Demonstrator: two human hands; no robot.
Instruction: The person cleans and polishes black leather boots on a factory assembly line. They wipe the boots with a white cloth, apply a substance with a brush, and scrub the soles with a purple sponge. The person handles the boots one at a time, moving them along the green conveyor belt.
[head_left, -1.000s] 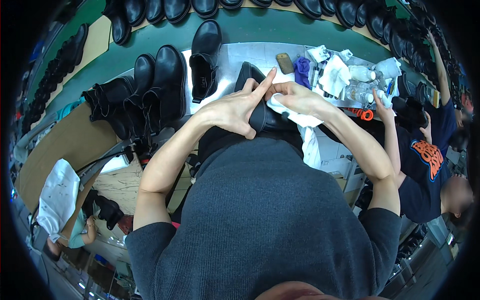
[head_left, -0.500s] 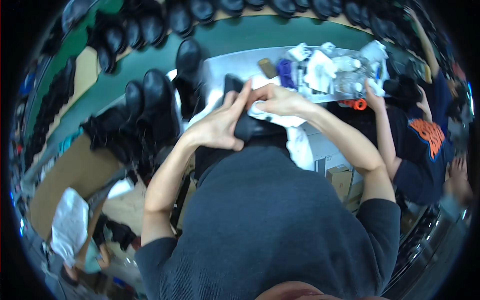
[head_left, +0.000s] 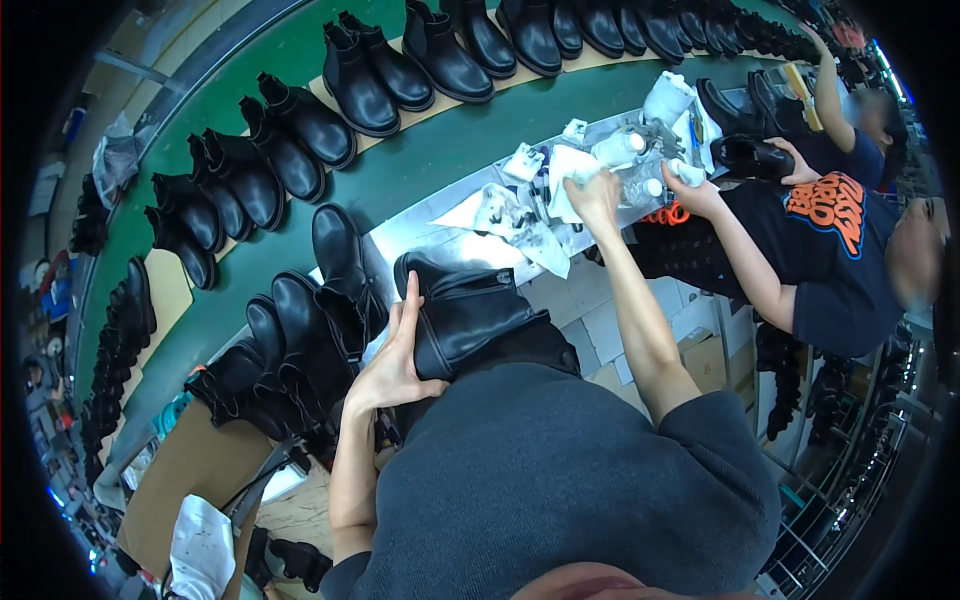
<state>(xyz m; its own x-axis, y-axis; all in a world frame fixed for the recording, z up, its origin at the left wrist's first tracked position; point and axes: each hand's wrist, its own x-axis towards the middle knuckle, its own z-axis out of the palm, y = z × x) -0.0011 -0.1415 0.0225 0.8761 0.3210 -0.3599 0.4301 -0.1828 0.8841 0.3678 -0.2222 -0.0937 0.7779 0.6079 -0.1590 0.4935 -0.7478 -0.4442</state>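
A black leather boot (head_left: 475, 325) lies on its side against my front. My left hand (head_left: 392, 362) grips it at one end, the index finger stretched along it and the thumb on the near side. Farther right, my right hand (head_left: 597, 203) reaches over a metal tray (head_left: 400, 245), its fingers closed on a white cloth (head_left: 568, 172). Beside that cloth are a white-capped bottle (head_left: 620, 148) and a clear plastic bottle (head_left: 640, 188). A black-smudged white cloth (head_left: 505, 220) is spread at the tray's near edge.
Black boots (head_left: 360, 85) line the far side of a green conveyor belt (head_left: 245, 310). More boots (head_left: 300, 315) stand close on the left, beside a cardboard sheet (head_left: 195, 470). On the right a co-worker's hand (head_left: 695, 190) holds a white cloth, the other hand a black boot (head_left: 750, 157).
My right hand has left the boot and moved right to the cloths on the tray. My left hand stays on the boot, which is now in plain sight. The view has shifted.
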